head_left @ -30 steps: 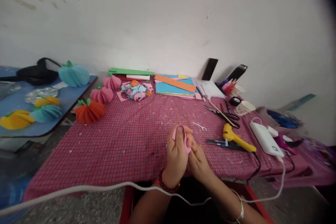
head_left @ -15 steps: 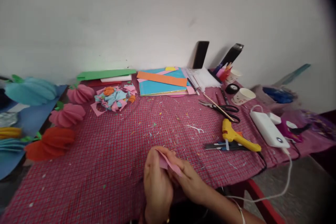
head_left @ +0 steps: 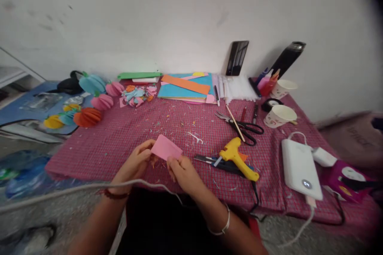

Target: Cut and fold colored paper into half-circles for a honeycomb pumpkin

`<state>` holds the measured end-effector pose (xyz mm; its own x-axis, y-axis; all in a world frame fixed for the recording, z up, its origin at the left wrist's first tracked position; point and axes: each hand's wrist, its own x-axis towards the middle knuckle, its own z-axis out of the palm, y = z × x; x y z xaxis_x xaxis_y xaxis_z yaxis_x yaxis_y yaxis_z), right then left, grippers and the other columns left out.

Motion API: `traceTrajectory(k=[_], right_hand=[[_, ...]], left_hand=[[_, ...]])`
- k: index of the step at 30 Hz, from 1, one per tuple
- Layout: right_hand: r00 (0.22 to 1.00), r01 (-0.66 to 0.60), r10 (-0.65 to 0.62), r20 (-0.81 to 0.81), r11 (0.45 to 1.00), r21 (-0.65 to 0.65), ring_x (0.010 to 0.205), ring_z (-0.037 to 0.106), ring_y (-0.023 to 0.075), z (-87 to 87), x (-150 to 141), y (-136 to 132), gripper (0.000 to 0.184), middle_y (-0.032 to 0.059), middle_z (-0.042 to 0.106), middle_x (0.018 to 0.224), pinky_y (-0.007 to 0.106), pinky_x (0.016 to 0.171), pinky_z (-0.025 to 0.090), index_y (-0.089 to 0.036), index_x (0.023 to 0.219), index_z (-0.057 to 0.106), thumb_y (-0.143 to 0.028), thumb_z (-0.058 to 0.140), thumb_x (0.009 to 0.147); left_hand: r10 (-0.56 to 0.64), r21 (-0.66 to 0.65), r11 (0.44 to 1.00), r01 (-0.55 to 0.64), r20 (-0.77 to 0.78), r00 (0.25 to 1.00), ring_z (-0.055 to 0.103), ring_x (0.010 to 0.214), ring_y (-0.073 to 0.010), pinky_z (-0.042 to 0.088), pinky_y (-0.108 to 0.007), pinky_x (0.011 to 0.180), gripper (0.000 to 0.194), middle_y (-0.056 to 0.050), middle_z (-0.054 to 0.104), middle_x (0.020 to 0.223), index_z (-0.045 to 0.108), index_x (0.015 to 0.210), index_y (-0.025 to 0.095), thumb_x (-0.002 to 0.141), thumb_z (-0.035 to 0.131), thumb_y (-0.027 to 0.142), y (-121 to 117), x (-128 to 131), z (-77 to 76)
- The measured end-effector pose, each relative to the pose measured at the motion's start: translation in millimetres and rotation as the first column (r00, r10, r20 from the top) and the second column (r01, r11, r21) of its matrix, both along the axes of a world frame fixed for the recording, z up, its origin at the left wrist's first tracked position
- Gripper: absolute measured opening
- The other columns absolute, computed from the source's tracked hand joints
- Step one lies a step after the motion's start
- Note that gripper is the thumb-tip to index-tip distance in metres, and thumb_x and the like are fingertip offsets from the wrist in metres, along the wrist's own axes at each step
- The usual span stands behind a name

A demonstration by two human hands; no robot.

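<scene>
While both hands — left hand, right hand — pinch the pink paper, their fingertips hide behind it.

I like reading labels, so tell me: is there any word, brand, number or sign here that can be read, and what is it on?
None can be read for sure.
Brown bag at the right edge: faint pale capitals, too blurred to read.
Paper cup lying on the table: small red marks, too small to read.
Purple packet: printed shapes, no legible words.
White power bank: only a round lit button, no text.
Pink paper held by both hands: blank.
</scene>
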<state>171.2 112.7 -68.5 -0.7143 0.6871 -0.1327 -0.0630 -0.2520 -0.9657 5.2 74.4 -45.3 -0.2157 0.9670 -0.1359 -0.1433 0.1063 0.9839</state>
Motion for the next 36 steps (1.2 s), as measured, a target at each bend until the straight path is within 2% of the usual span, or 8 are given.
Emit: traceTrajectory(k=[5,8,11,17,21,26,31,36], right_hand=[[0.989,-0.010,-0.046,0.139,0.926,0.379,0.064,0.052,0.0132,0.5,15,9,0.017,-0.0010,0.059,0.070,0.026,0.062,0.038,-0.019,0.077,0.059,-0.027,0.048,0.089],[0.990,0.101,-0.131,0.049,0.912,0.398,0.075,0.054,0.0146,3.1,2,7,0.012,0.0002,0.062,0.083,0.026,0.069,0.041,-0.020,0.092,0.060,-0.021,0.051,0.085],[0.970,0.230,-0.241,-0.014,0.908,0.350,0.069,0.053,0.0142,3.3,-25,2,0.015,-0.0017,0.058,0.075,0.026,0.066,0.041,-0.020,0.085,0.060,-0.014,0.046,0.081],[0.881,0.438,-0.468,-0.066,0.756,0.487,0.073,0.055,0.0143,-2.2,-81,1,0.017,-0.0020,0.059,0.077,0.028,0.071,0.043,-0.020,0.078,0.058,-0.008,0.046,0.073],[0.871,0.343,-0.489,0.056,0.684,0.644,0.079,0.056,0.0145,-2.5,-86,1,0.016,-0.0016,0.061,0.079,0.028,0.078,0.042,-0.020,0.079,0.058,-0.008,0.049,0.075],[0.820,0.103,-0.525,0.230,0.530,0.841,0.084,0.053,0.0164,-3.7,-79,-9,0.014,-0.0001,0.063,0.083,0.031,0.085,0.037,-0.021,0.081,0.062,-0.009,0.055,0.079],[0.815,0.144,-0.491,0.308,0.687,0.712,0.084,0.051,0.0174,-10.9,-76,-13,0.014,-0.0008,0.061,0.078,0.034,0.087,0.033,-0.021,0.073,0.063,-0.006,0.063,0.072],[0.859,0.321,-0.475,0.191,0.791,0.521,0.070,0.049,0.0148,-9.8,-78,-7,0.007,-0.0025,0.055,0.065,0.029,0.073,0.038,-0.019,0.067,0.060,-0.015,0.064,0.071]], left_hand=[[-0.192,-0.110,0.981,0.159,-0.468,0.863,0.057,0.070,-0.0145,0.043,-0.027,0.066,0.018,-0.001,0.066,0.077,0.072,0.087,0.020,0.077,0.071,0.034,-12,-5,14.4],[-0.193,-0.007,0.970,0.244,-0.635,0.748,0.055,0.069,-0.0146,0.041,-0.027,0.064,0.018,0.000,0.062,0.073,0.069,0.075,0.019,0.081,0.067,0.036,-11,-18,15.2],[-0.145,0.133,0.916,0.379,-0.770,0.621,0.054,0.070,-0.0156,0.040,-0.029,0.067,0.023,-0.001,0.059,0.071,0.064,0.070,0.019,0.086,0.061,0.035,-3,-39,12.5],[-0.106,0.126,0.822,0.556,-0.925,0.366,0.048,0.077,-0.0215,0.036,-0.034,0.072,0.019,-0.005,0.056,0.080,0.057,0.083,0.019,0.093,0.042,0.026,14,-84,-2.5],[-0.058,0.247,0.771,0.587,-0.891,0.450,0.048,0.080,-0.0246,0.034,-0.035,0.074,0.017,-0.006,0.057,0.082,0.060,0.081,0.022,0.090,0.049,0.031,22,-105,-21.8],[-0.108,0.343,0.685,0.643,-0.825,0.555,0.050,0.079,-0.0233,0.032,-0.033,0.076,0.014,-0.004,0.061,0.078,0.067,0.071,0.025,0.080,0.064,0.036,31,-120,-38.7],[-0.209,0.273,0.750,0.602,-0.766,0.608,0.045,0.064,-0.0175,0.030,-0.029,0.065,0.021,0.000,0.054,0.060,0.061,0.052,0.022,0.071,0.071,0.024,29,-119,-43.8],[-0.295,0.161,0.922,0.352,-0.298,0.908,0.049,0.058,-0.0132,0.034,-0.024,0.057,0.016,0.001,0.059,0.059,0.065,0.058,0.017,0.059,0.080,0.022,19,-106,-23.6]])
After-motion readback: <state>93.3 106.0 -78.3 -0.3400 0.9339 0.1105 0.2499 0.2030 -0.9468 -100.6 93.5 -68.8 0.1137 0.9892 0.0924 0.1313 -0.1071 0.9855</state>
